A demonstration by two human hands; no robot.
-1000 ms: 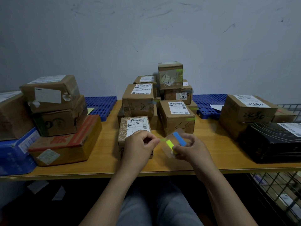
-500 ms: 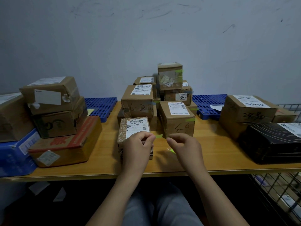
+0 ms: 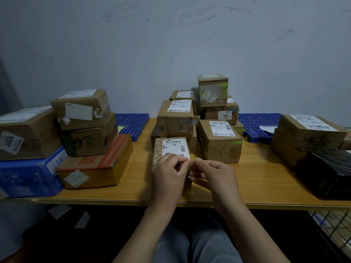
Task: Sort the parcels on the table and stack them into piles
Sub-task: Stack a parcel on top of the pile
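Note:
A small patterned parcel [image 3: 171,147] with a white barcode label lies near the front of the wooden table [image 3: 266,179]. My left hand [image 3: 168,174] curls over its near end. My right hand [image 3: 215,176] meets it from the right. The fingertips of both hands pinch a tiny sticker [image 3: 192,163] just above the parcel's near right corner. Behind it stands a cluster of brown parcels: a labelled box [image 3: 175,118], another [image 3: 220,141] with a green tab, and one box [image 3: 212,90] on top.
A left pile holds two brown boxes [image 3: 83,114], a red-printed carton [image 3: 95,164] and a blue box [image 3: 28,177]. At the right, a brown box [image 3: 307,133] sits by a black parcel [image 3: 326,173]. Blue pallets [image 3: 133,124] line the wall. A wire rack [image 3: 332,230] stands lower right.
The clear sheet with yellow and blue stickers has left my right hand. Both hands have come together over the small parcel's near right corner.

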